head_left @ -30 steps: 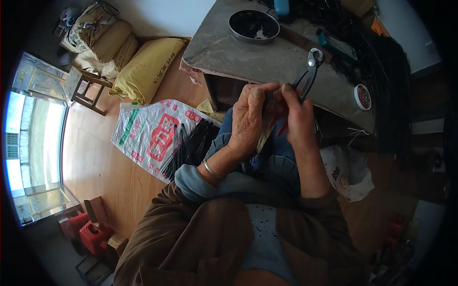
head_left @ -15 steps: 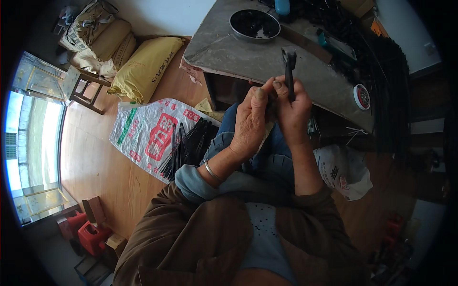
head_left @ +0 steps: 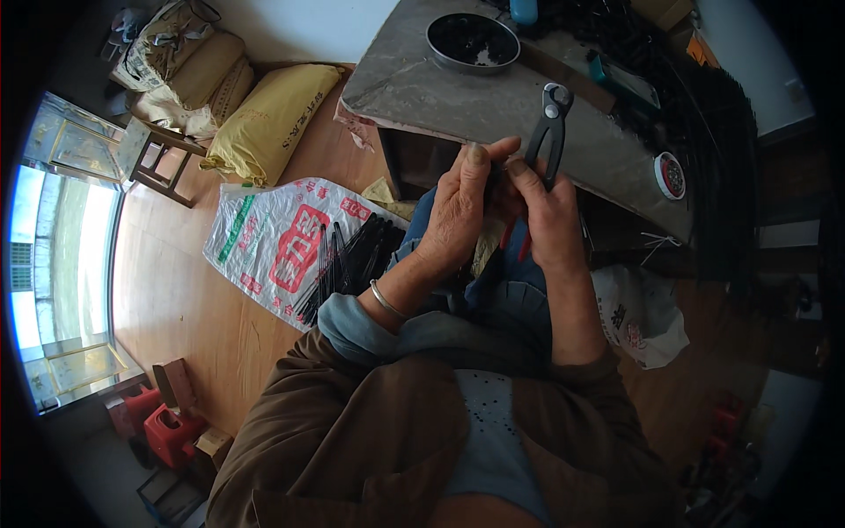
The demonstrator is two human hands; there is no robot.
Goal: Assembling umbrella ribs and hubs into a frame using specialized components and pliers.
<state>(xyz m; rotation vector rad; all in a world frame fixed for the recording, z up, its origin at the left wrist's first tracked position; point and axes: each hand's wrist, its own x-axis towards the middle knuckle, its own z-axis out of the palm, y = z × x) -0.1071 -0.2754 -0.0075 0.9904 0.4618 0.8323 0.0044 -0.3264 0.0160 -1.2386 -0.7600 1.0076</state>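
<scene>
A pair of end-cutting pliers [head_left: 553, 119] with red handles is in my right hand [head_left: 551, 216]. Its round dark head points up, away from me, over the table edge. Facing it, my left hand [head_left: 458, 202] is closed, thumb against fingers, around something small and dark that the fingers mostly hide. Both hands are close together above my lap. Below and to the left, a bundle of long thin black rods [head_left: 356, 260] lies on a flattened white sack [head_left: 242, 233] with red print.
A grey table [head_left: 396, 101] stands ahead, carrying a metal bowl [head_left: 465, 68] of small black pieces, a round tin [head_left: 670, 178] and a dark heap of strands [head_left: 713, 123] at right. A yellow sack [head_left: 268, 128] and wooden stool [head_left: 158, 163] are at left; a white bag [head_left: 647, 326] sits at right.
The pliers have turned in my right hand, so their head now faces me broadside and the red handles show below. My left hand has shifted slightly; its fingers reach toward the right hand.
</scene>
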